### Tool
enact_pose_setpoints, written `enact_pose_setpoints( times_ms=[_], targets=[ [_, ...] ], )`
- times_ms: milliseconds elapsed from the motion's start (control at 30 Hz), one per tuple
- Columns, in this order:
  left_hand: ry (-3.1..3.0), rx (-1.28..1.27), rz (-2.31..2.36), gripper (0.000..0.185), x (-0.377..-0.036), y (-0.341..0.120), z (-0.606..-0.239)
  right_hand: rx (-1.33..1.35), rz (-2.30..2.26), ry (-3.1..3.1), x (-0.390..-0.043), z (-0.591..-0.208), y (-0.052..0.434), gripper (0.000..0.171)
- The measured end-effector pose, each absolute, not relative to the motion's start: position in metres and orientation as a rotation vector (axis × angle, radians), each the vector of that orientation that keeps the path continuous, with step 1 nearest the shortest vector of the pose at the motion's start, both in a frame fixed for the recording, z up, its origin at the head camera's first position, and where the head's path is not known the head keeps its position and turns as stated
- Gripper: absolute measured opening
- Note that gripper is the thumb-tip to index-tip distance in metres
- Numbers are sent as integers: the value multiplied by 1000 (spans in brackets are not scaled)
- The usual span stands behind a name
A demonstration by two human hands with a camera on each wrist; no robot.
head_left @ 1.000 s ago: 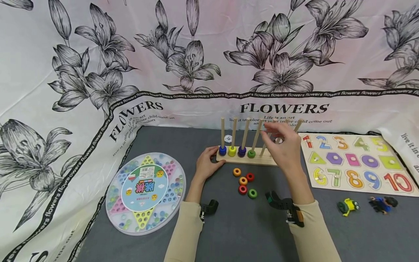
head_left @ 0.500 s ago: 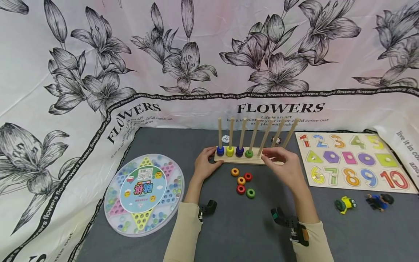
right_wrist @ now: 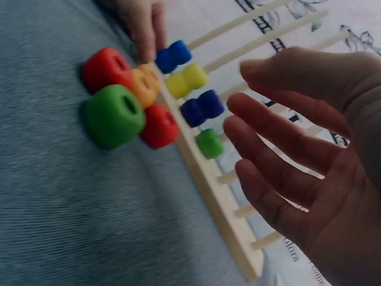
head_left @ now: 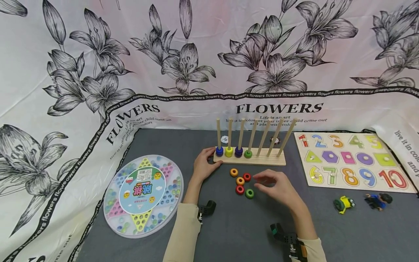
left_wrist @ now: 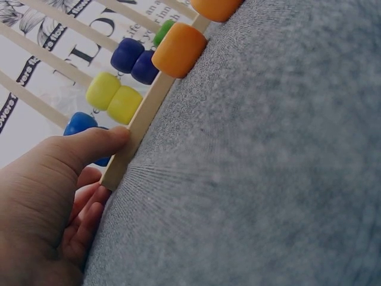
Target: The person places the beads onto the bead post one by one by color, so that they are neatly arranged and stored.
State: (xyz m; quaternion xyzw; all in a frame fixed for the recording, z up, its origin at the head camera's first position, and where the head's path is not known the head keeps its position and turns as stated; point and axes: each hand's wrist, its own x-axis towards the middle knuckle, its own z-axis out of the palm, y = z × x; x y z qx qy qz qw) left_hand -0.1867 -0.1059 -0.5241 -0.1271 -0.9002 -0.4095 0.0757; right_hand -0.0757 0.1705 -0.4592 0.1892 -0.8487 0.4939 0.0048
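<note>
At centre frame, a person's left hand (head_left: 203, 165) steadies the left end of a wooden peg rack (head_left: 249, 160), thumb pressed to its pale, squared base. The right hand (head_left: 276, 187) hovers with fingers relaxed and spread, holding nothing, just right of five loose beads (head_left: 242, 182) on the grey felt-like tabletop (head_left: 229, 225). The beads look smooth, rounded and glossy; a careless sweep could scatter them, or a knock could tip the slender dowels.
</note>
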Motion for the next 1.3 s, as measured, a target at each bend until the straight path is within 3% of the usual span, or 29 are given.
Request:
enact_pose_setpoints(
  times_ms=[500, 1300],
  targets=[
    [-2694, -386, -1237, 57, -187, -105, -523, 648, 1546, -2871, -70, -485, 164, 35],
    [-2687, -391, -1227, 57, -187, -106, -523, 497, 1474, -2854, -73, -479, 162, 26]
  ],
)
